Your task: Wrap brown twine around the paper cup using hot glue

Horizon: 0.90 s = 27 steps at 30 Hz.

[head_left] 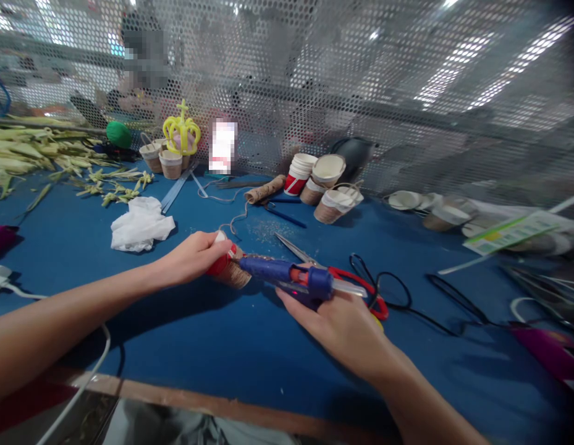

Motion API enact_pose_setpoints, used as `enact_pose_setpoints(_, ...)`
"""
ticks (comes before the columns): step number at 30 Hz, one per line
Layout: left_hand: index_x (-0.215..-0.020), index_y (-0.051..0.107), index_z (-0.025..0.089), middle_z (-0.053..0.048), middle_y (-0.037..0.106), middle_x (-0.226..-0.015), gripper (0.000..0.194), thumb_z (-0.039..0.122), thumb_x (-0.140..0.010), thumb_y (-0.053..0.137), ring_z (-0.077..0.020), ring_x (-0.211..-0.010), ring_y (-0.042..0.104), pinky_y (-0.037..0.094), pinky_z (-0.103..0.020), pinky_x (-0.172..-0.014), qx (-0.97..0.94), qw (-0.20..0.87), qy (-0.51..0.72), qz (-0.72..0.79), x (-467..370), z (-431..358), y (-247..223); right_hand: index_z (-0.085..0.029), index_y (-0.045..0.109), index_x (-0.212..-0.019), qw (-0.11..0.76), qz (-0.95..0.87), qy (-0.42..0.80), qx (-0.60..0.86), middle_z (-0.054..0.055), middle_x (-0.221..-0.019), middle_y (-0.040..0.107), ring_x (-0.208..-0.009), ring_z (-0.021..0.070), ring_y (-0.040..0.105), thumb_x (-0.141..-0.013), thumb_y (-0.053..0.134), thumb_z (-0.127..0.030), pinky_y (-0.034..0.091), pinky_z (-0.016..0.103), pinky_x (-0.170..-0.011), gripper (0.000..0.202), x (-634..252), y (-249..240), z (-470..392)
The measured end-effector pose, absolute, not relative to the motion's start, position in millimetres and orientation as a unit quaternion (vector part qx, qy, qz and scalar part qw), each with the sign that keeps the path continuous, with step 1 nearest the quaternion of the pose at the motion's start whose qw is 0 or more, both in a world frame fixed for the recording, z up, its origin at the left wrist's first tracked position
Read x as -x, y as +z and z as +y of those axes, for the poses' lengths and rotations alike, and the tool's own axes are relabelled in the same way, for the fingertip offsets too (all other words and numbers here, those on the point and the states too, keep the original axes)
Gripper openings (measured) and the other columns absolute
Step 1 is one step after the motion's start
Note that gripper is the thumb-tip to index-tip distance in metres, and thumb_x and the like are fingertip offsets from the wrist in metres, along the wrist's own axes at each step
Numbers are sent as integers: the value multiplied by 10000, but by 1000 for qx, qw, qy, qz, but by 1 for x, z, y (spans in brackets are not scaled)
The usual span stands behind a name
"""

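My left hand [196, 256] is closed around a small red-and-white paper cup [235, 276], partly wound with brown twine and tilted on its side. In my right hand [345, 334] is a blue hot glue gun [287, 276], its nozzle at the twine-wrapped side of the cup; whether the tip touches cannot be made out. A clear glue stick [349, 288] sticks out of the gun's back. Loose twine [240, 217] runs from the cup toward a twine-wrapped roll [265, 189]. Scissors with red handles [382, 306] lie behind the gun, partly hidden.
Twine-wrapped cups [330, 207] stand at the back, by a perforated metal screen [259, 80]. Crumpled white tissue [142, 224], a yellow crown [181, 133] and pale husk strips [31, 148] are on the left. A black cable [426, 312] crosses the blue tabletop [198, 352] on the right.
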<state>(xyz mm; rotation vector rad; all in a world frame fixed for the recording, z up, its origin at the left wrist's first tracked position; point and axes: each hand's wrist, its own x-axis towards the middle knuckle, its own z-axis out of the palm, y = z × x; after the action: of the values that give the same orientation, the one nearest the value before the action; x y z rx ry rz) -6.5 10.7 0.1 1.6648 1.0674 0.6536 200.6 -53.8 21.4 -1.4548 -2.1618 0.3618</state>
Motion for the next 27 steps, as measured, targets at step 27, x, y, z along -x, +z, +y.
enact_pose_setpoints(27,-832,654,118,-58,659,-764,379,362,-795,366,-150,-667,558,411,-230,-590,-704,479,276,446,7,9,-1,-202,540,-760,244,-802,140,528,23,-673,608,-569,158,567,-768,459,-249,446,272,-551,94,-200,24,-54)
